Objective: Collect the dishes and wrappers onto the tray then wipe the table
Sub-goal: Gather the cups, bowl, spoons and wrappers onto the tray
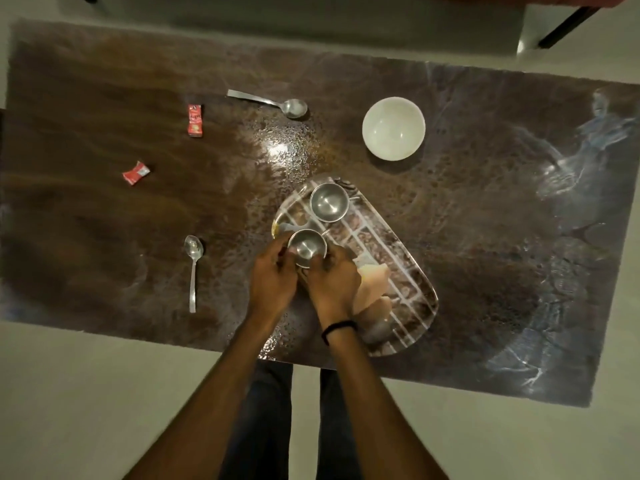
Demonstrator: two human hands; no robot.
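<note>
A patterned oval tray lies near the table's front edge. On its far end stands a steel cup. A second steel cup is over the tray's left end, held from both sides: my left hand grips its left wall and my right hand its right wall. A pale cloth lies on the tray, partly hidden by my right hand. On the table stand a white bowl, two spoons, and two red wrappers.
The brown marble table shows wet droplets around its middle. A pale floor surrounds the table. My legs stand at the table's front edge. A dark chair leg shows at the top right.
</note>
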